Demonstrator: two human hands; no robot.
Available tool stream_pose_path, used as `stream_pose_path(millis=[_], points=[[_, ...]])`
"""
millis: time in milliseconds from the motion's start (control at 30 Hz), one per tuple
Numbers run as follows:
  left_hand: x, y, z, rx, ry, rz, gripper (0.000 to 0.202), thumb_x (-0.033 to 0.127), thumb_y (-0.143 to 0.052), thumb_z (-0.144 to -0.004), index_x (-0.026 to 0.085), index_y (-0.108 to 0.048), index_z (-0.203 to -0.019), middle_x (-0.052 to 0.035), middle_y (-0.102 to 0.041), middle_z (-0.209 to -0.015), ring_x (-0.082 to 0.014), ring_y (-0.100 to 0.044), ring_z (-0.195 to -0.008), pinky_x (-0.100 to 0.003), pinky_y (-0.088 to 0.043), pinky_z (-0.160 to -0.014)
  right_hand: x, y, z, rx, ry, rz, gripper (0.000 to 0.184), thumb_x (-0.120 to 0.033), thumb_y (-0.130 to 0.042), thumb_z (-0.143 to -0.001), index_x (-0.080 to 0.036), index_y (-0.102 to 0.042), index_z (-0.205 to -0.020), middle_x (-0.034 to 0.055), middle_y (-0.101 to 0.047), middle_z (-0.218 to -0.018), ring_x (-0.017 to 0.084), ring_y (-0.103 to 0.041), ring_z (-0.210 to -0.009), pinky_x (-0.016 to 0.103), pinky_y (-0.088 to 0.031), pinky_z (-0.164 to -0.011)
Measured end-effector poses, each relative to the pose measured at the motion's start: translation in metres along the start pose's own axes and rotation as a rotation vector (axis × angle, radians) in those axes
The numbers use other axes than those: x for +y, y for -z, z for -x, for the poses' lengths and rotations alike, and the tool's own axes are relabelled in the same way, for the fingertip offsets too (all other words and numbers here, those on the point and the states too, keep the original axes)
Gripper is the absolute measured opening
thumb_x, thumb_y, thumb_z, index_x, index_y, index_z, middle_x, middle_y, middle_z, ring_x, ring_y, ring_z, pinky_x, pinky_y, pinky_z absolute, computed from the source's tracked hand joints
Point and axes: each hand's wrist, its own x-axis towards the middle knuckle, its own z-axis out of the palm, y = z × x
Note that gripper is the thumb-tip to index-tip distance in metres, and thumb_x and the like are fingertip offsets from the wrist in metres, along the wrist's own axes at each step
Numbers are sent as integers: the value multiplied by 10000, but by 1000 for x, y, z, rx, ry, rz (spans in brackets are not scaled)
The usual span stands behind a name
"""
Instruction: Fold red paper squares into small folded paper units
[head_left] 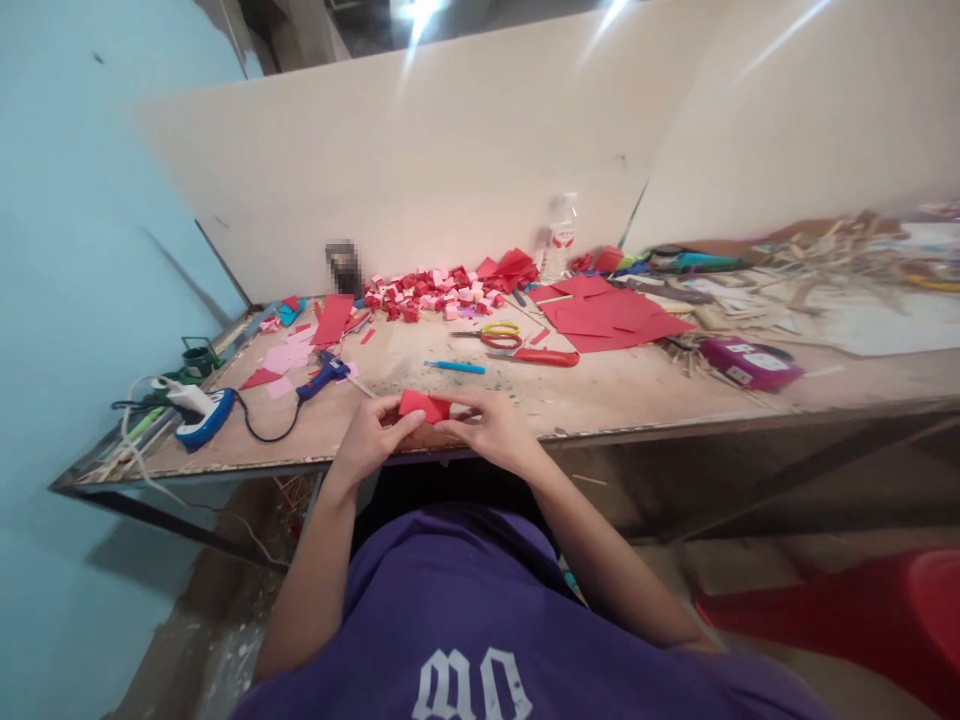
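A small piece of red paper is held up between both hands just over the table's front edge. My left hand pinches its left end, thumb across the front. On the right end, the thumb and fingers of my right hand are closed. Whether the paper is folded I cannot tell for sure. Beyond the hands lie a light-blue pen-like tool, scissors with yellow and red handles and a red-handled cutter. A blue glue gun rests to the left of my left hand.
Red and pink folded paper pieces are heaped at the back. Red sheets lie right of them, near a plastic bottle. A blue power strip with cords sits at left. Thin wooden sticks and a purple box are at right.
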Motion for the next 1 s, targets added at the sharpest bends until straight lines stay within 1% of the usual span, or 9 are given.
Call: stream_pose_path(millis=[133, 267, 367, 467, 600, 700, 800, 900, 1000], points=[[-3, 0, 2, -18, -49, -58, 351, 483, -833, -871, 168, -835, -1025, -81, -835, -982, -235, -747, -885, -315, -569, -833, -4, -2, 1, -71, -41, 8, 454, -294, -819, -903, -189, -825, -1345, 129, -835, -1251, 228, -786, -952, 331, -633, -848], [-7, -2, 2, 23, -58, -98, 307, 474, -822, -884, 173, -828, -948, -77, -831, -952, -235, -740, -873, -314, -553, -826, -5, 2, 0, -137, -162, -114, 667, -291, -840, -875, -170, -704, -1517, 118, -854, -1180, 159, -744, -743, 271, -599, -710], [-9, -2, 0, 40, -85, -84, 303, 476, -844, -857, 176, -819, -879, -58, -817, -889, -219, -717, -815, -305, -543, -794, -4, 7, -2, -158, -177, -164, 714, -322, -826, -892, -151, -655, -1564, 126, -856, -1174, 157, -739, -764, 258, -581, -715], [-10, -2, -2, 34, -95, -66, 289, 465, -843, -852, 177, -816, -853, -51, -808, -859, -211, -712, -795, -301, -542, -783, -3, 8, -2, -189, -155, -184, 729, -326, -847, -873, -157, -662, -1558, 119, -860, -1157, 191, -760, -851, 269, -580, -748], [-11, -2, -1, 52, -121, -66, 265, 442, -823, -873, 178, -793, -877, -50, -803, -902, -208, -723, -835, -289, -555, -787, -1, 6, -3, -206, -138, -186, 636, -354, -817, -907, -175, -706, -1507, 80, -862, -1076, 201, -758, -843, 277, -564, -739], [-13, -2, 0, 114, -144, -46, 245, 419, -791, -891, 177, -758, -907, -41, -784, -912, -197, -729, -854, -275, -573, -794, 3, 7, -5, -210, -125, -280, 481, -385, -754, -951, -157, -777, -1374, 74, -853, -1083, 218, -768, -876, 302, -581, -781], [-14, -2, -1, 160, -131, 4, 230, 396, -775, -881, 175, -732, -930, -33, -770, -885, -185, -730, -824, -270, -590, -779, 6, 9, -6, -213, -129, -351, 376, -367, -755, -933, -153, -820, -1236, 73, -849, -1085, 237, -776, -949, 327, -594, -856], [-13, -3, -2, 166, -120, 23, 228, 390, -779, -865, 174, -723, -913, -28, -764, -831, -173, -717, -754, -266, -589, -732, 6, 9, -6, -190, -175, -354, 340, -369, -769, -914, -164, -832, -1177, 63, -849, -1048, 224, -768, -906, 307, -588, -801], [-14, -3, -2, 158, -126, 12, 227, 382, -788, -864, 170, -734, -926, -35, -782, -839, -172, -721, -753, -265, -585, -727, 4, 8, -5, -154, -223, -343, 315, -399, -796, -892, -181, -848, -1113, 57, -847, -1047, 234, -765, -904, 310, -590, -771]])
